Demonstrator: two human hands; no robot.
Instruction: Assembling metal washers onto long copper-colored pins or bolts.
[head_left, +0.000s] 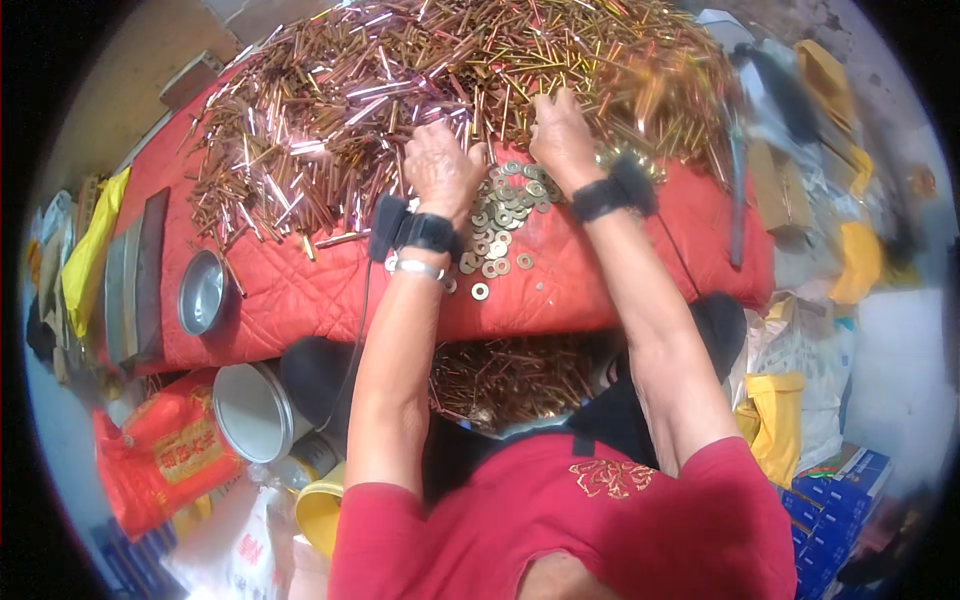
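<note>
A broad heap of thin copper-coloured metal rods (340,130) covers the far part of a red padded cloth (290,295). My left hand (440,168) is at the near edge of this heap, fingers curled down and thumb out to the right. Just right of it, my right hand (562,140) reaches a little farther in, its fingers bent in against the rods. What either hand holds is hidden beneath the fingers. Between my wrists lies a loose spread of flat metal washers (500,215), a few single ones nearest me. Both wrists carry black straps.
On the left stand a small metal bowl (204,292) and dark flat bars (135,280). Below are a white bucket (250,412), a red bag (165,450) and a yellow container (320,515). More rods (510,380) lie beneath the table edge. Blue boxes (835,510) are stacked lower right.
</note>
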